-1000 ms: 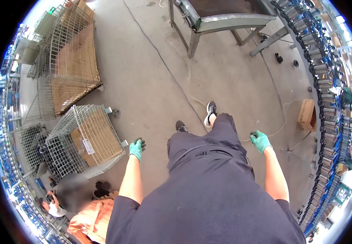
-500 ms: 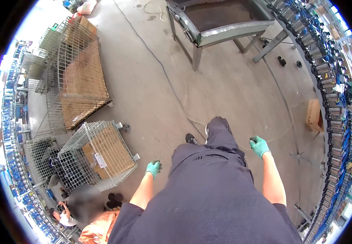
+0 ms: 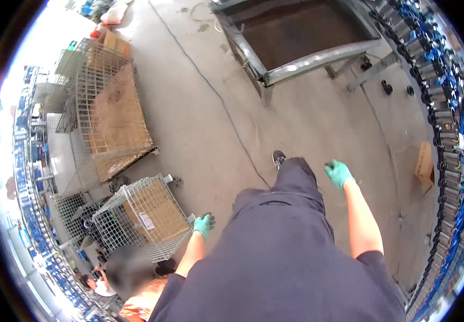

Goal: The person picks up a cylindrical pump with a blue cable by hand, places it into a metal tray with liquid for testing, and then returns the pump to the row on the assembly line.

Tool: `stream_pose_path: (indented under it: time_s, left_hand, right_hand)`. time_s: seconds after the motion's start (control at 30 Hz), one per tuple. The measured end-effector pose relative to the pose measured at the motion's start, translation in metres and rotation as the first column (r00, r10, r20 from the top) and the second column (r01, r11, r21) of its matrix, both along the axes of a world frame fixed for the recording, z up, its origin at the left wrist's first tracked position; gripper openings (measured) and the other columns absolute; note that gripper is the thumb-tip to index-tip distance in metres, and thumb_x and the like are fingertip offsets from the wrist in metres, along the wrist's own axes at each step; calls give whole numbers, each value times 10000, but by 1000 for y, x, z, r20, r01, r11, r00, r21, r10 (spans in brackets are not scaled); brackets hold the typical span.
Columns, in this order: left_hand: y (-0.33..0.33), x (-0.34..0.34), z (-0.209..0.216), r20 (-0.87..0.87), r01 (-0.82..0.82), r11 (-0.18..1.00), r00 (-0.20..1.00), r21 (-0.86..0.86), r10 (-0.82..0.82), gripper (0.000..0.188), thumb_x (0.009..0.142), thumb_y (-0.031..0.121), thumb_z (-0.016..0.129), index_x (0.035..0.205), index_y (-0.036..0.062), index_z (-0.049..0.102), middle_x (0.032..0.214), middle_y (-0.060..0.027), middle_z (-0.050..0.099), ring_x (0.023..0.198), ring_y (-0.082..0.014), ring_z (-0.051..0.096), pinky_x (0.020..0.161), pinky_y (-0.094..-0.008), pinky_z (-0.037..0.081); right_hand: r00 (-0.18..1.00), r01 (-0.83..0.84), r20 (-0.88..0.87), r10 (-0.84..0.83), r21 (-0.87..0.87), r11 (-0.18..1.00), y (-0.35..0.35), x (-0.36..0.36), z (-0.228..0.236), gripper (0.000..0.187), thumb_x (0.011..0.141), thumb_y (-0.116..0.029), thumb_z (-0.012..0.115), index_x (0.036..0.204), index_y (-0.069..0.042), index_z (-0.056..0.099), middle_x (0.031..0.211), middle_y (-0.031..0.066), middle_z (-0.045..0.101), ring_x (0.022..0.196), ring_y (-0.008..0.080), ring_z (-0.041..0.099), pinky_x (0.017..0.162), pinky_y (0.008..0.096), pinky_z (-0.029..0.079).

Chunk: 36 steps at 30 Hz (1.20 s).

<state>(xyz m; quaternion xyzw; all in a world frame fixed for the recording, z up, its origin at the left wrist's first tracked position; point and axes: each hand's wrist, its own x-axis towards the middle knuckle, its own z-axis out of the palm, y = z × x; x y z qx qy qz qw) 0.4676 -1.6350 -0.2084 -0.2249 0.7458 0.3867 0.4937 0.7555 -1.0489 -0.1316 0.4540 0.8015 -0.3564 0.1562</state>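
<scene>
My left hand (image 3: 204, 225), in a green glove with dark fingertips, hangs at my left side. Its fingers are loosely bent and slightly apart, with nothing seen in them. Nearest to it is the corner of a small wire mesh cage (image 3: 159, 214) with brown board in it; a gap separates hand and cage. Held out in front on the right, my right hand (image 3: 339, 173) wears the same kind of glove. Its fingers curl in together and no object shows in them. Neither hand touches anything. One dark shoe (image 3: 279, 158) shows ahead of my dark trousers.
A larger mesh cage (image 3: 118, 115) stands at the left. Ahead is a metal-framed table (image 3: 307, 32) with a dark recessed top. A roller conveyor (image 3: 443, 155) curves along the right, beside a cardboard box (image 3: 424, 163). A cable (image 3: 210, 86) crosses the floor. A person in orange (image 3: 143, 301) is close behind-left.
The table ahead is nearer and the cages sit slightly lower and farther right in view. My stepping foot has changed. Right hand has risen slightly; both gloves remain without a visible object.
</scene>
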Motion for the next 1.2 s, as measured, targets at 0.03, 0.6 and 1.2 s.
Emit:
stream_pose_path:
  time_s: [0.03,0.6,1.2]
  left_hand:
    - [16,-12,7,-18,-50,998,999,28,51,335,1056,222,583,1355,76,614,1127,-122,744,894,-247,734,723,-398,597]
    - [30,-382,-27,70,271,961,961,-56,-267,199,1016,185,605,1212,156,625,1028,-33,708,881,-200,683,698,-399,521]
    - [117,-533,-46,23,465,882,884,76,-468,297,1050,233,564,1308,90,597,1107,-108,711,871,-272,695,667,-421,550]
  right_hand:
    - [1000,-6,10,7,-35,999,11,-15,-4,387,977,-311,613,1218,-20,694,1175,225,726,1097,378,697,941,444,550]
    - [838,521,195,-510,-4,854,-70,-127,26,389,971,-331,589,1237,-66,692,1238,217,702,1149,405,664,991,473,532]
    - [791,603,154,-592,-33,797,-170,-259,105,401,982,-333,606,1272,-63,671,1224,206,712,1166,398,659,996,466,522]
